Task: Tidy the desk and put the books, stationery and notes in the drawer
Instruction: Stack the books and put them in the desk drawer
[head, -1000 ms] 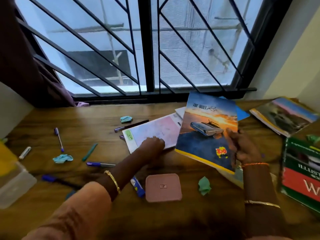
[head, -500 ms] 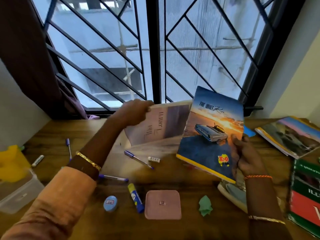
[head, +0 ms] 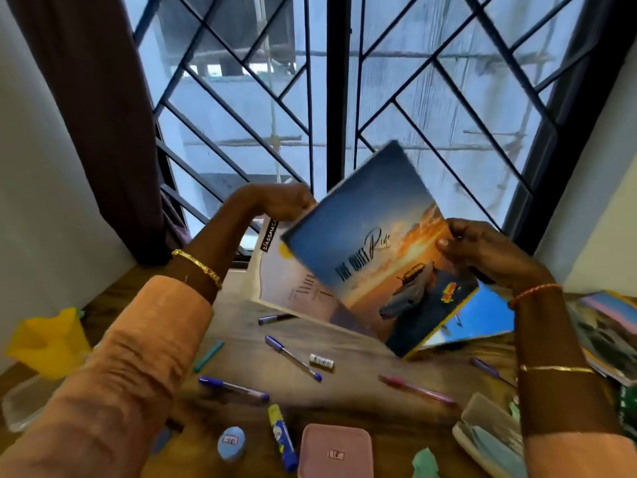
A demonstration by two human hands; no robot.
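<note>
Wooden bench (head: 362, 384), below a barred window (head: 331, 98): it carries the loose stationery and runs under both your arms.

Car-cover notebook (head: 375, 250): you hold it tilted in the air above the bench, well off the wood. Your right hand (head: 482, 253) grips its right edge, fingers curled round it.

Pale notebook (head: 293, 288): it sits behind and partly under the car-cover one, also raised. Your left hand (head: 275, 203) pinches its top edge, fingers curled at the corner where the two covers meet.

Blue book (head: 479, 322): lying flat on the bench, just under the lower corner of the car-cover notebook.

Stack of books (head: 606, 332): at the right edge of the bench, beside your right forearm.

Yellow item (head: 48, 339): far left, blurred; you cannot tell what it is.

Pink square case (head: 336, 451): near edge of the bench, between your arms.

Glue stick (head: 282, 438): just left of the pink case.

Blue oval eraser (head: 231, 443): left of the glue stick.

Blue pens (head: 293, 357): several scattered mid-bench, apart from one another.

Pink pen (head: 417, 389): right of them.

Teal pen (head: 208, 355): by your left sleeve.
</note>
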